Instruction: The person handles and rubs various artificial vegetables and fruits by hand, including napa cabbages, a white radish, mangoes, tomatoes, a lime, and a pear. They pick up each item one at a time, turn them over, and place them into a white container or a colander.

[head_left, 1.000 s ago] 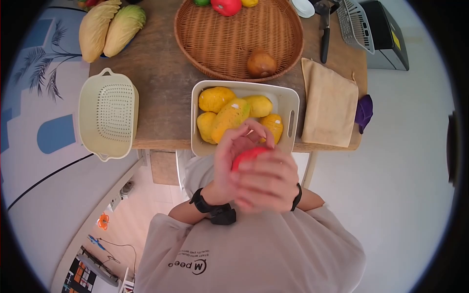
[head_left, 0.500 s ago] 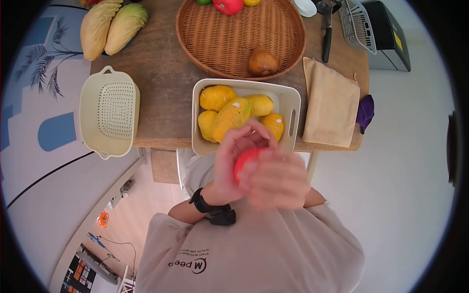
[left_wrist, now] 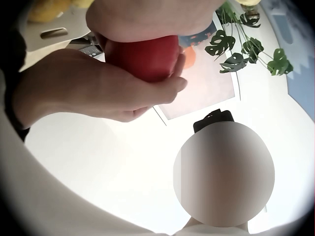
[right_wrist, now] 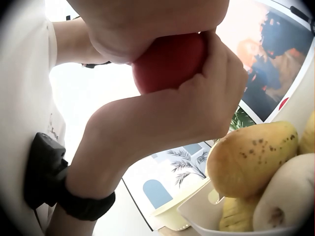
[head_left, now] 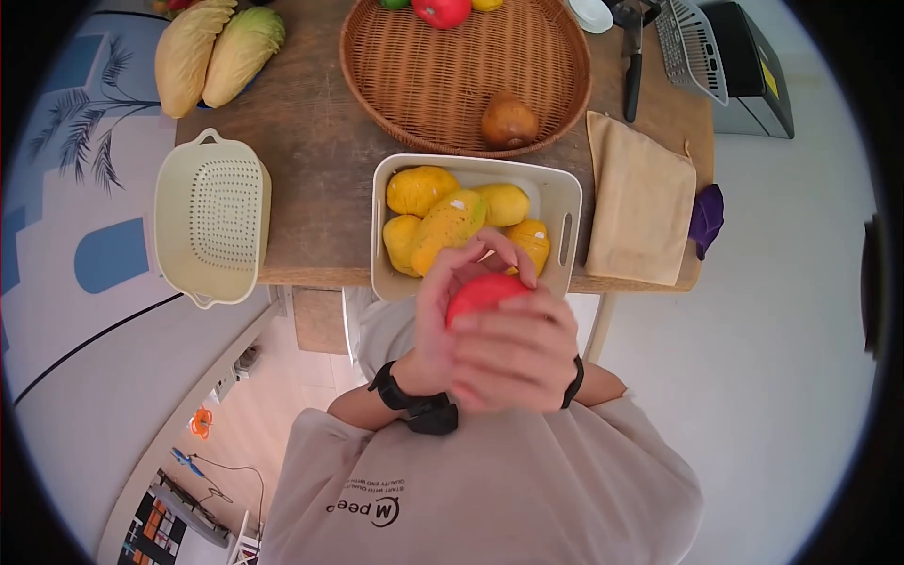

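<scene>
In front of the chest, my left hand cups a smooth, round red fruit, its fingers curling round the far side. My right hand lies across the near side of the fruit, its fingers extended over the skin and slightly blurred. In the right wrist view the red fruit sits between both hands, the left hand underneath. The left wrist view also has the fruit partly covered by the palms. Beyond the hands stands a white bin holding several yellow mangoes.
A round wicker tray bears a brown round fruit and a red tomato-like one. At left lie a pale strainer basket and cabbages. A folded tan cloth and a black-handled knife are at right.
My right hand slid outward to the right along the red fruit, then came back over it. The left hand keeps holding the fruit in nearly the same place.
</scene>
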### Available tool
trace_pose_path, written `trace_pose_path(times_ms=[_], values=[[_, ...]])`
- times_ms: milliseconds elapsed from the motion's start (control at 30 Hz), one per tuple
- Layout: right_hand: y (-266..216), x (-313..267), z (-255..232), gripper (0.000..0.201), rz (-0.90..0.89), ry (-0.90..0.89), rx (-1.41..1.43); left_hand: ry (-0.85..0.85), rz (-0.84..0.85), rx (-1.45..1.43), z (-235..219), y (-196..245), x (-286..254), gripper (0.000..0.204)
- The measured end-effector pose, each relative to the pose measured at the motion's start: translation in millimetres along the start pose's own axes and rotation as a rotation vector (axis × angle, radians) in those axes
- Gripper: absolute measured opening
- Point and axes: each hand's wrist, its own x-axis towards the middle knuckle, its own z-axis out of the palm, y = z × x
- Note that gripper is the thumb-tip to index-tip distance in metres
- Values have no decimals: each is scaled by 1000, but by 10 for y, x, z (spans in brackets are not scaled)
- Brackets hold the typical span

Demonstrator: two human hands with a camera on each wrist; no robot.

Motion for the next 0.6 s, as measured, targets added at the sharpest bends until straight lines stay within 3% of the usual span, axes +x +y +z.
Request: trace_pose_path(times_ms=[33, 133, 233, 300, 367, 500, 567, 600], values=[[2, -11, -25, 24, -3, -26, 26, -100, -28, 33, -5, 25, 0, 33], [25, -6, -72, 31, 54, -56, 77, -95, 47, 85, -30, 12, 16, 31], [154, 227, -10, 38, 373, 102, 12, 411, 13, -69, 220, -16, -59, 28], [107, 141, -41, 36, 247, -25, 72, 218, 145, 266, 180, -39, -52, 29], [-74, 56, -94, 34, 122, -126, 106, -101, 47, 4, 0, 13, 38, 31], [131, 15, -61, 18, 133, 3, 6, -9, 104, 140, -58, -46, 19, 31], [139, 26, -41, 18, 110, 46, -11, 243, 82, 87, 184, -103, -43, 30], [100, 42, -8, 17, 86, 57, -3, 240, 75, 94, 196, -111, -40, 30]])
